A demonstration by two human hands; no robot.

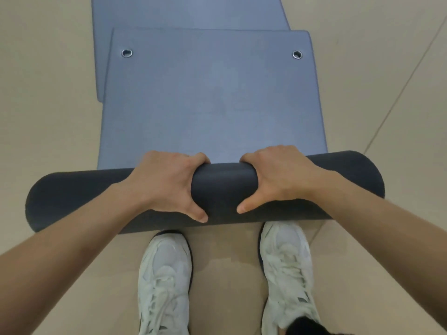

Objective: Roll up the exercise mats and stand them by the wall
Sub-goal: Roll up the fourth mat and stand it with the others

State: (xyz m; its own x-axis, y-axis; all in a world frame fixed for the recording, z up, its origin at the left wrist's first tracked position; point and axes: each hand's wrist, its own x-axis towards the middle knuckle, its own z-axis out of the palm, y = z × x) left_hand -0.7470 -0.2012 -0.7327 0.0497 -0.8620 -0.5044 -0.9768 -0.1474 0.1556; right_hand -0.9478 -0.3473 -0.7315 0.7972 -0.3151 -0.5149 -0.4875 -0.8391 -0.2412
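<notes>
A blue-grey exercise mat (212, 100) lies flat on the floor ahead of me, its near end wound into a thick dark roll (223, 187) lying crosswise. My left hand (167, 184) grips the roll left of its middle, fingers curled over the far side and thumb on the near side. My right hand (280, 177) grips it the same way just right of the middle. Two metal eyelets, one at the left (126, 53) and one at the right (297, 54), sit near the mat's far edge. A second mat (188, 13) of the same colour lies flat beyond, partly under the first.
My two white sneakers, the left (164, 281) and the right (287, 269), stand on the beige tiled floor (48, 93) just behind the roll. A tile seam runs diagonally at the right. No wall is in view.
</notes>
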